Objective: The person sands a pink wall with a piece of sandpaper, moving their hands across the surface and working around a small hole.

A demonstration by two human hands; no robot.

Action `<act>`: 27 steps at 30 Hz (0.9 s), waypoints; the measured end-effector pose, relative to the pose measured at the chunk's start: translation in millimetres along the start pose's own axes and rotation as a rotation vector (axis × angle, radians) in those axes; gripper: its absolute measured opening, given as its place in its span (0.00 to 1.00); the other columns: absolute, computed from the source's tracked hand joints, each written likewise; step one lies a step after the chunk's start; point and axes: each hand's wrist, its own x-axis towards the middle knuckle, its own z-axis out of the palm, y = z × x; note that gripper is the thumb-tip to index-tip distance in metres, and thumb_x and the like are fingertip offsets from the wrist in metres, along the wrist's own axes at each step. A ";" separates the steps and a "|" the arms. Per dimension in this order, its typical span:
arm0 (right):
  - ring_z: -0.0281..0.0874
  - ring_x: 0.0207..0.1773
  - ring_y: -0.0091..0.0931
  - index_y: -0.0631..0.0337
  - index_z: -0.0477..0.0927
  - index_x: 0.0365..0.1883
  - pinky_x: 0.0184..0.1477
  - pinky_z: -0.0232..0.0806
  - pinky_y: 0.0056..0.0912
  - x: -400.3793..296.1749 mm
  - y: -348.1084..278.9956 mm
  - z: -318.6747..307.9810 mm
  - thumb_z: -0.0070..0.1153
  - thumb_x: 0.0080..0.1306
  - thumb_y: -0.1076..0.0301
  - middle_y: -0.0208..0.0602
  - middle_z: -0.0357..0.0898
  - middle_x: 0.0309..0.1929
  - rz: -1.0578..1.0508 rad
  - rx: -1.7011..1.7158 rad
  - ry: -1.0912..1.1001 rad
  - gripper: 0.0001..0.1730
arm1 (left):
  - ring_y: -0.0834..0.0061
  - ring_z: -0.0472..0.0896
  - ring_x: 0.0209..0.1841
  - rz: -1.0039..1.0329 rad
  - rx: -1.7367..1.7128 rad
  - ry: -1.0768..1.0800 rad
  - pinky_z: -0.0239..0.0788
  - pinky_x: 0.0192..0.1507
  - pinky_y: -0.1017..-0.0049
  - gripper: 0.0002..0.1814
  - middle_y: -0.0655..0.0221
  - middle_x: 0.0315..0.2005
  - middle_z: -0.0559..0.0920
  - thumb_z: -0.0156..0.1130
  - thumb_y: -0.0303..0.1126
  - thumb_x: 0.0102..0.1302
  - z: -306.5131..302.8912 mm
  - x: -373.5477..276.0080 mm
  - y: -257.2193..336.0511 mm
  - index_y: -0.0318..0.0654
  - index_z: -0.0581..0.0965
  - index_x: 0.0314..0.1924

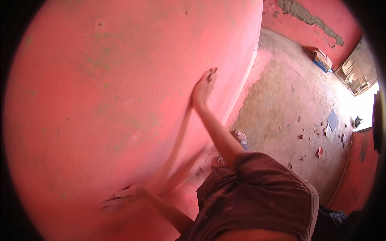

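Note:
A red-pink painted wall (90,126) fills the left and middle of the view, with greenish worn patches and small pits. Against its lower part lies my left hand (128,195), thumb and fingers spread and nothing in them; its outline is slightly blurred. Higher up, my right hand (205,90) rests with its palm side on the same wall, seen edge-on. Its fingers point upward, and no object shows in it. Both arms stretch out from my dark maroon shirt (256,192). One of my shoes (240,136) stands on the floor near the wall's foot.
The worn concrete floor (271,105) carries scattered debris, a grey flat sheet (332,120) and a pink fragment (320,152). A cardboard box (322,61) sits by the far wall (301,30), whose plaster is broken. Bright light enters a doorway (366,105) at right.

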 end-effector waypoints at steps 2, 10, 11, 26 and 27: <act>0.43 0.77 0.38 0.69 0.51 0.72 0.76 0.36 0.40 -28.2 -7.5 7.1 0.30 0.79 0.61 0.47 0.47 0.76 -0.126 -0.191 -0.008 0.29 | 0.46 0.58 0.67 0.001 0.011 0.009 0.45 0.68 0.53 0.29 0.41 0.66 0.58 0.37 0.41 0.76 0.4 -1.3 -3.1 0.22 0.61 0.65; 0.39 0.78 0.38 0.67 0.53 0.72 0.77 0.28 0.43 62.6 41.9 -14.4 0.23 0.78 0.60 0.46 0.42 0.77 0.180 0.198 0.044 0.29 | 0.45 0.56 0.69 -0.002 -0.061 0.008 0.43 0.69 0.52 0.30 0.40 0.67 0.56 0.35 0.42 0.77 0.2 1.6 14.2 0.21 0.59 0.66; 0.39 0.78 0.38 0.67 0.53 0.72 0.77 0.28 0.43 45.1 43.0 -8.3 0.23 0.78 0.60 0.46 0.42 0.77 0.179 0.196 0.034 0.29 | 0.45 0.55 0.69 -0.003 -0.052 0.006 0.42 0.69 0.51 0.30 0.40 0.67 0.55 0.34 0.42 0.77 2.1 -1.3 9.9 0.21 0.59 0.66; 0.49 0.75 0.36 0.69 0.49 0.72 0.75 0.39 0.37 -67.3 10.7 11.4 0.30 0.77 0.64 0.49 0.56 0.72 -0.397 -0.154 -0.131 0.29 | 0.44 0.49 0.73 -0.032 -0.015 -0.017 0.35 0.72 0.50 0.31 0.39 0.70 0.50 0.31 0.42 0.78 5.3 -2.6 8.7 0.19 0.56 0.68; 0.49 0.75 0.36 0.69 0.49 0.72 0.75 0.39 0.37 -80.0 11.7 12.2 0.30 0.77 0.64 0.48 0.55 0.72 -0.452 -0.105 -0.183 0.29 | 0.45 0.48 0.73 -0.022 -0.023 -0.023 0.34 0.72 0.50 0.31 0.39 0.70 0.50 0.31 0.42 0.78 -0.6 6.8 16.4 0.19 0.56 0.68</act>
